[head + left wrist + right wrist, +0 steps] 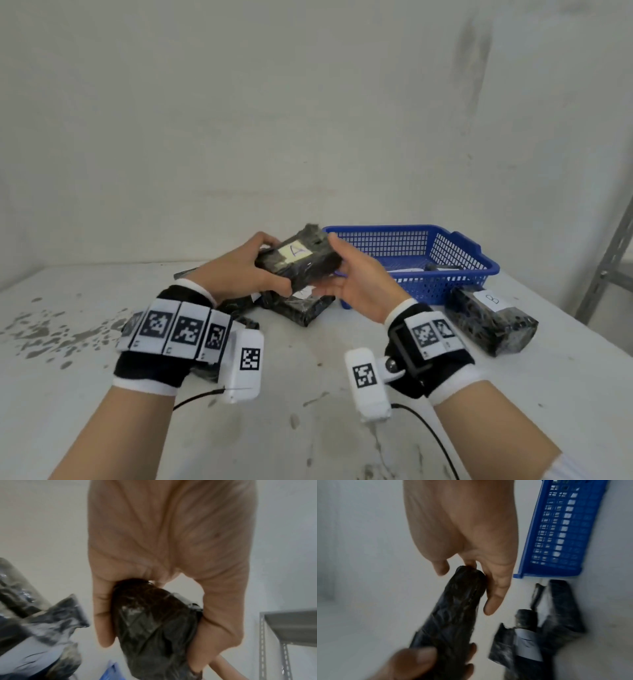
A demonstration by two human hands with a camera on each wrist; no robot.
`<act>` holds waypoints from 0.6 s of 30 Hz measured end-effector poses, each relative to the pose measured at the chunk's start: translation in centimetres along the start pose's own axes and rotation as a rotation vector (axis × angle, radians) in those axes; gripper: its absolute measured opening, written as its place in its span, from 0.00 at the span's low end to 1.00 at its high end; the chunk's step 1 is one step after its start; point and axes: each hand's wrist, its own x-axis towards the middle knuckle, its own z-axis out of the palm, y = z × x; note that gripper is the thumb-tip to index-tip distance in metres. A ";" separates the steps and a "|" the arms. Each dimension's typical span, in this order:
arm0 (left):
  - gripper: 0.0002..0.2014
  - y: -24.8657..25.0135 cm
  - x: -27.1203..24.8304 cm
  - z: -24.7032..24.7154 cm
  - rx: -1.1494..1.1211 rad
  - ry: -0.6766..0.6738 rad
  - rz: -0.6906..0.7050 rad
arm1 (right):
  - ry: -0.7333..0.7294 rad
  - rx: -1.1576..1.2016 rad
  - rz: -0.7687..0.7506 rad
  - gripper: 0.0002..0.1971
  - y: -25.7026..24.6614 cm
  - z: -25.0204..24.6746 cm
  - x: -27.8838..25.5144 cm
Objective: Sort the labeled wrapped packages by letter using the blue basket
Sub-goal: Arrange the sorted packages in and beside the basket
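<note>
A black wrapped package (301, 263) with a white label marked A (295, 251) is held above the table between both hands. My left hand (239, 270) grips its left end, fingers curled round it, as the left wrist view shows (154, 626). My right hand (352, 277) holds the right end, thumb on top and fingers beneath; the right wrist view shows that end (464, 588) against the fingers. The blue basket (445, 284) stands just behind and to the right, with a dark package (442, 267) inside. A package marked B (489, 322) lies in front of the basket.
More black wrapped packages (301, 306) lie on the white table under my hands, their letters hidden. Grey stains (41, 329) mark the table's left side. A pale wall stands close behind. A metal shelf upright (609, 260) rises at the right edge.
</note>
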 end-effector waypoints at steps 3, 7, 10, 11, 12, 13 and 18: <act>0.37 0.8 0.0 -0.6 -0.079 0.072 0.148 | -0.056 0.010 -0.153 0.25 -2.7 -0.8 -0.6; 0.45 1.6 -0.5 -0.8 -0.215 0.069 0.220 | -0.057 -0.214 -0.318 0.33 -4.8 -2.0 -1.3; 0.47 2.3 -1.1 -0.2 -0.336 0.099 0.231 | -0.061 -0.286 -0.372 0.33 -5.7 -2.8 -1.7; 0.44 2.6 -1.3 -0.1 -0.377 0.118 0.244 | -0.065 -0.311 -0.378 0.32 -6.0 -3.1 -1.8; 0.41 2.7 -1.4 0.0 -0.415 0.136 0.257 | -0.072 -0.339 -0.380 0.33 -6.4 -3.3 -2.0; 0.39 2.9 -1.4 0.1 -0.438 0.148 0.269 | -0.073 -0.375 -0.382 0.34 -6.7 -3.5 -2.2; 0.39 3.2 -0.8 0.6 -0.545 0.149 0.298 | -0.032 -0.590 -0.377 0.31 -7.8 -4.1 -3.0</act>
